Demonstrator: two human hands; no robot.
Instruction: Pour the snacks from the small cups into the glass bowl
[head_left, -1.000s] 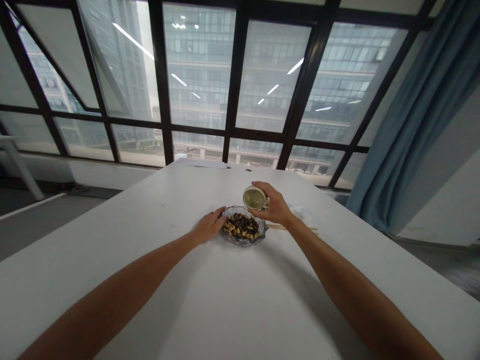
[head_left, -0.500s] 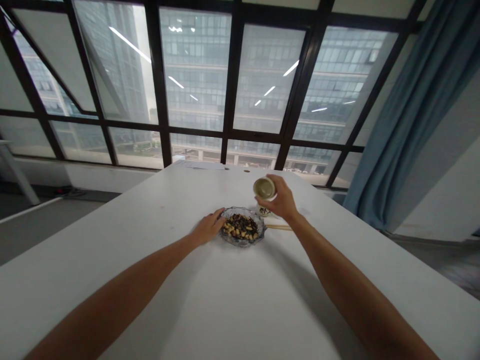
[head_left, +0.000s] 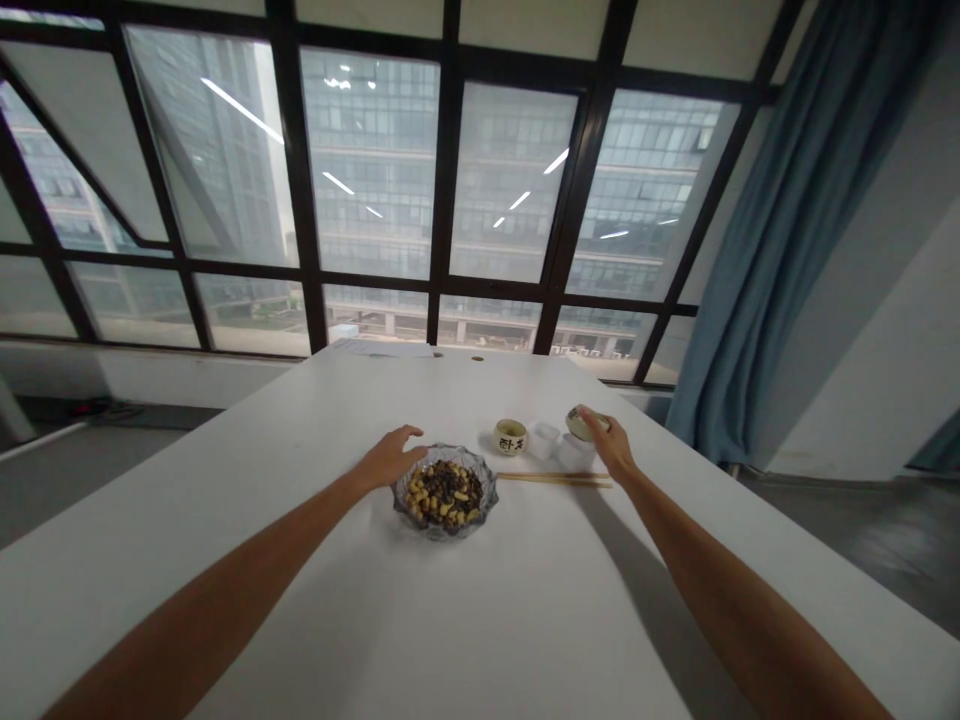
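A glass bowl (head_left: 445, 494) of mixed nuts and dark pieces sits on the white table (head_left: 450, 620). My left hand (head_left: 390, 459) rests against the bowl's left rim, fingers curved and apart, holding nothing. My right hand (head_left: 609, 444) reaches to the right and grips a small pale cup (head_left: 579, 423), tilted, above a clear plastic container (head_left: 576, 452). A second small cup with dark markings (head_left: 510, 437) stands upright behind the bowl, next to another clear container (head_left: 543, 440). Wooden chopsticks (head_left: 553, 479) lie flat between the bowl and my right hand.
Papers (head_left: 373, 348) lie at the table's far edge, under a wall of dark-framed windows (head_left: 442, 200). A blue curtain (head_left: 780, 230) hangs at the right. Grey floor shows on both sides of the table.
My right hand has carried the small cup from above the bowl away to the right and down. A second cup and the containers came into view. My left hand stays at the bowl.
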